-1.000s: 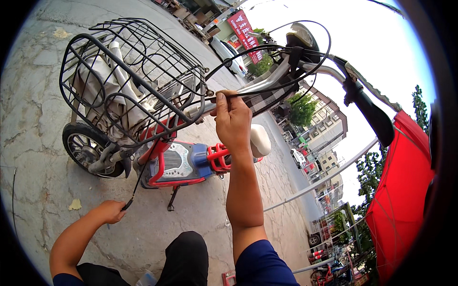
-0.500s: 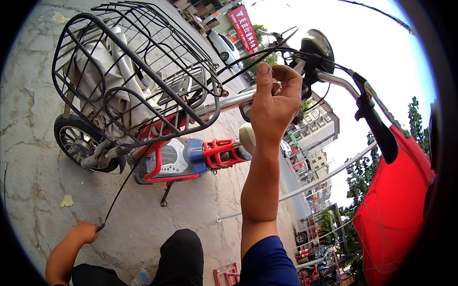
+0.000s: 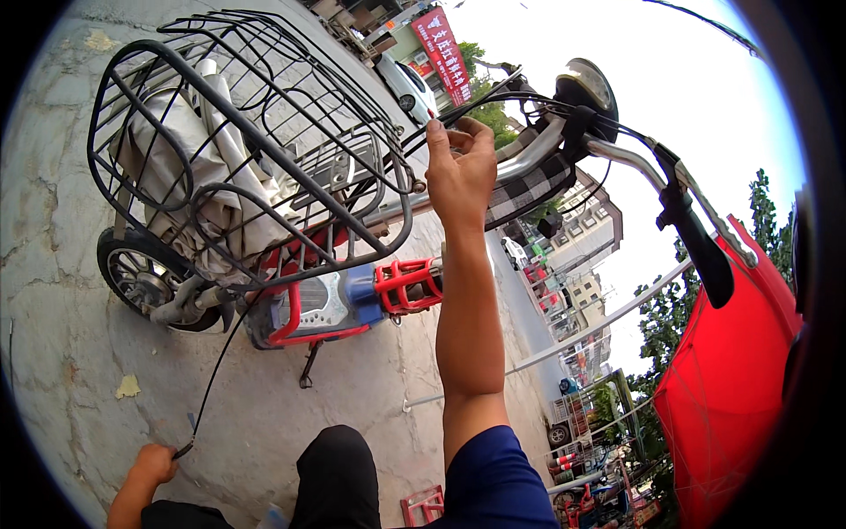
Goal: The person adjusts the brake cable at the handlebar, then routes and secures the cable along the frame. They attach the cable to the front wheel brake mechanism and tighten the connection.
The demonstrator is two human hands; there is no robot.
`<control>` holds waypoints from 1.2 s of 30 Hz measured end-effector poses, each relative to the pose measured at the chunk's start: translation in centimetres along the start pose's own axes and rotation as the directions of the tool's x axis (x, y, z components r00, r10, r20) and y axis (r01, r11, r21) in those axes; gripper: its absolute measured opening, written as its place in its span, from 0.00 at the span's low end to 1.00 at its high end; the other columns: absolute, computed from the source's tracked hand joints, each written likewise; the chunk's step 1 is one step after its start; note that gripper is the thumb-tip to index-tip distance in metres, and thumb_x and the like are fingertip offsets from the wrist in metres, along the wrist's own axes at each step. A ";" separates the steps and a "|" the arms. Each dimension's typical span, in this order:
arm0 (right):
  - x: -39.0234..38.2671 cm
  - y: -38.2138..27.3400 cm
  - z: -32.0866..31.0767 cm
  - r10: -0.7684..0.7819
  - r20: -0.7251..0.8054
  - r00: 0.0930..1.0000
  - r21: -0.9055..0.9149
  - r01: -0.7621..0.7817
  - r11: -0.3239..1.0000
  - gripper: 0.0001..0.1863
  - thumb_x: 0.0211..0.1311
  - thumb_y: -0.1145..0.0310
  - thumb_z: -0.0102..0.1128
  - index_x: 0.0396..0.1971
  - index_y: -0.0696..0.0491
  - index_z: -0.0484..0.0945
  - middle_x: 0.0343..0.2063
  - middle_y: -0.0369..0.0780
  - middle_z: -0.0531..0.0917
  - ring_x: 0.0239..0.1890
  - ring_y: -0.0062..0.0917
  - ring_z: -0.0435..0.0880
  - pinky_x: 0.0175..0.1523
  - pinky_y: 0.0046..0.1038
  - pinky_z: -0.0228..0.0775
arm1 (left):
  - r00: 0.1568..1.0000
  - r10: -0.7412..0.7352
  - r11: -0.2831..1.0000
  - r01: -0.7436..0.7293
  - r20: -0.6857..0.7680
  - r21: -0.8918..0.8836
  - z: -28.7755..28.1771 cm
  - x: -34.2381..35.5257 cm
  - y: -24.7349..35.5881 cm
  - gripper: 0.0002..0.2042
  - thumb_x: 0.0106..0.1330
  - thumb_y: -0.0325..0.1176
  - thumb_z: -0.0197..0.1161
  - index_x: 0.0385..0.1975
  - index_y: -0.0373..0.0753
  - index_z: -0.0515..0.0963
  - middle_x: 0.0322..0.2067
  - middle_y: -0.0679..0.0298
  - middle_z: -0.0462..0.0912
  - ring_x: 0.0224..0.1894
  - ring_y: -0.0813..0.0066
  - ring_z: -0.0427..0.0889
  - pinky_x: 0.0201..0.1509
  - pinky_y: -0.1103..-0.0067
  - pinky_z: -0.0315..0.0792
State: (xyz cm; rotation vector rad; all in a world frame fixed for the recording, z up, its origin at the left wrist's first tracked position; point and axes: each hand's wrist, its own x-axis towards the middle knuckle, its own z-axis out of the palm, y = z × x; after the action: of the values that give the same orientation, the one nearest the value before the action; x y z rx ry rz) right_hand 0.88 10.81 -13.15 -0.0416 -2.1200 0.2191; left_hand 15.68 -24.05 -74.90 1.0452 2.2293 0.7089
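Observation:
At the lower left, my left hand (image 3: 157, 462) is closed on the end of a thin black cable (image 3: 206, 394), which rises to the front of a red and blue electric scooter (image 3: 352, 291). My right hand (image 3: 462, 176) is raised at the centre, its fingers curled towards the thumb, just behind the black wire basket (image 3: 304, 159). Black cables (image 3: 493, 91) from the handlebar (image 3: 538, 145) pass behind its fingertips. What those fingers grip is hidden. A crumpled pale grey cover (image 3: 189, 167) lies in the basket.
The front wheel (image 3: 145, 273) rests on cracked concrete (image 3: 70, 353). A black handlebar grip (image 3: 707, 264) juts out on the right, near a red canopy (image 3: 731, 379). A small red metal frame (image 3: 423, 506) lies by my knee (image 3: 337, 476). A white car (image 3: 405, 88) stands farther back.
My right hand has moved left towards the basket, uncovering a checked cloth below the handlebar. The cables near it have shifted. My left hand has dropped slightly, still holding the cable end.

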 end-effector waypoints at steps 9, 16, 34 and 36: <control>0.6 -0.2 -0.6 0.151 0.108 0.983 0.351 -0.180 0.919 0.09 0.70 0.71 0.55 0.41 0.62 0.73 0.25 0.40 0.80 0.16 0.17 0.76 0.18 0.20 0.67 | 0.986 -0.086 0.975 0.053 -0.146 -0.215 -1.3 1.1 1.1 0.09 0.56 0.34 0.63 0.33 0.37 0.81 0.28 0.49 0.84 0.34 0.44 0.82 0.42 0.58 0.76; -0.9 0.0 -3.8 0.040 -0.171 0.984 0.437 0.039 0.899 0.22 0.68 0.71 0.59 0.54 0.68 0.66 0.27 0.40 0.80 0.21 0.17 0.78 0.23 0.20 0.69 | 0.990 -0.090 0.882 0.029 -0.107 -0.471 -5.4 3.6 3.1 0.12 0.60 0.24 0.54 0.43 0.32 0.74 0.28 0.54 0.86 0.33 0.58 0.86 0.40 0.68 0.78; -38.9 1.8 6.2 -0.322 0.943 0.085 0.141 -0.978 0.156 0.37 0.67 0.55 0.62 0.62 0.68 0.60 0.40 0.48 0.82 0.25 0.22 0.79 0.26 0.23 0.67 | 0.684 0.249 0.921 0.052 0.686 -0.387 -12.0 1.4 17.4 0.07 0.64 0.29 0.61 0.40 0.37 0.79 0.34 0.67 0.81 0.38 0.77 0.77 0.45 0.76 0.72; -39.0 1.3 6.2 -0.333 0.934 0.131 0.154 -0.987 0.044 0.29 0.68 0.56 0.60 0.56 0.65 0.67 0.36 0.44 0.82 0.25 0.21 0.78 0.26 0.24 0.66 | 0.720 0.286 0.913 -0.003 0.633 -0.409 -11.7 2.1 18.2 0.07 0.63 0.29 0.61 0.40 0.38 0.79 0.32 0.66 0.81 0.37 0.75 0.77 0.44 0.75 0.72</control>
State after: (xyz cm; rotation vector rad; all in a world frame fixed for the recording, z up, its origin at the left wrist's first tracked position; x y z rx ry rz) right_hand 16.28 6.70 -49.30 0.0812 -2.3661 2.8623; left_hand 15.63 -14.86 -55.22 1.0641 1.3098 0.6474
